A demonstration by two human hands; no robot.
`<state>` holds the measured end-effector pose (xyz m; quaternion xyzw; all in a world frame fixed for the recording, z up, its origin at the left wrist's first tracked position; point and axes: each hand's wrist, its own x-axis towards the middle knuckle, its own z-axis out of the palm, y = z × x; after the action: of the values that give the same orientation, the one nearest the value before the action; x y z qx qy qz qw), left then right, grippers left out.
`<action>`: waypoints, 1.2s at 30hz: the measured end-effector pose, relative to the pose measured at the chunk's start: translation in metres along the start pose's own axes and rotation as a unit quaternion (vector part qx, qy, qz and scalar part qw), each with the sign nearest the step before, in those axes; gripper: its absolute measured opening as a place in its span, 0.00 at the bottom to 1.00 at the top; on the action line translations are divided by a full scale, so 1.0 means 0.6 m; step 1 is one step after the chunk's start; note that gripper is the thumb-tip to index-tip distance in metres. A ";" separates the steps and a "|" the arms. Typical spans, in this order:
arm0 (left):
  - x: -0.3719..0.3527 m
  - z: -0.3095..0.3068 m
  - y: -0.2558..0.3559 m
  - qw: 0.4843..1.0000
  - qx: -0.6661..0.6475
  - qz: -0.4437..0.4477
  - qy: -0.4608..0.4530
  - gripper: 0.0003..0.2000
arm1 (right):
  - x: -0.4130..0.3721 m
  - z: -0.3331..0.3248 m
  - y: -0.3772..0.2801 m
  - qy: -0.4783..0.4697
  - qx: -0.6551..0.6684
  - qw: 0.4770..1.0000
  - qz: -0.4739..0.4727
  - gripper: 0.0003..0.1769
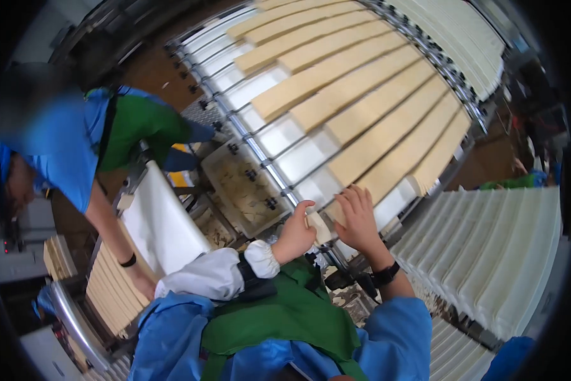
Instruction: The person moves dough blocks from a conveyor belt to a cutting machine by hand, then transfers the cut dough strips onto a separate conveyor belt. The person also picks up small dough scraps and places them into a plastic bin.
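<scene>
My left hand (295, 235), in a white sleeve cover, is at the near edge of a slatted conveyor. Its thumb points up, and its other fingers curl against a short pale tan piece (319, 227), which looks like the bent end of a strip; the fingertips are partly hidden. Just to the right, my right hand (358, 219), with a dark band on the wrist, has its fingers stretched out over the end of a pale tan strip (377, 181). Several similar flat strips lie side by side on white lanes (301, 159) separated by thin dark rods.
A metal bar with black knobs (269, 166) edges the conveyor. Below it stands a bin (244, 193) holding scraps. At left, a co-worker in blue and green (76, 149) reaches to stacked tan strips (111, 286). White pleated sheets (482, 247) hang at right.
</scene>
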<state>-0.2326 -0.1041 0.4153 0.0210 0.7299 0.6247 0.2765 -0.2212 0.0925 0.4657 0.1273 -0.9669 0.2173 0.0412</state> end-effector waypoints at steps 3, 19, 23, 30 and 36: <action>-0.075 -0.081 0.080 0.999 -0.032 -0.018 0.033 0.29 | -0.006 0.029 -0.006 0.003 -0.033 0.999 -0.011 0.35; -0.389 -0.388 -0.209 0.776 -0.202 -0.072 0.593 0.29 | 0.264 0.246 -0.463 -0.068 0.210 0.898 -0.380 0.22; -0.493 -0.437 -0.283 0.686 -0.174 -0.196 0.679 0.33 | 0.307 0.387 -0.675 -0.201 0.308 0.840 -0.399 0.20; -0.555 -0.499 -0.475 0.667 -0.174 -0.057 0.723 0.41 | 0.333 0.652 -0.976 -0.242 0.131 0.856 -0.438 0.34; -0.585 -0.530 -0.433 0.735 -0.113 -0.157 0.650 0.45 | 0.329 0.767 -1.017 -0.230 -0.001 0.895 -0.383 0.40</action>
<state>0.0098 -0.5790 0.3289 -0.5361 0.6488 0.5125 -0.1706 -0.2613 -0.6834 0.3272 0.5343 -0.8259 0.1486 -0.1019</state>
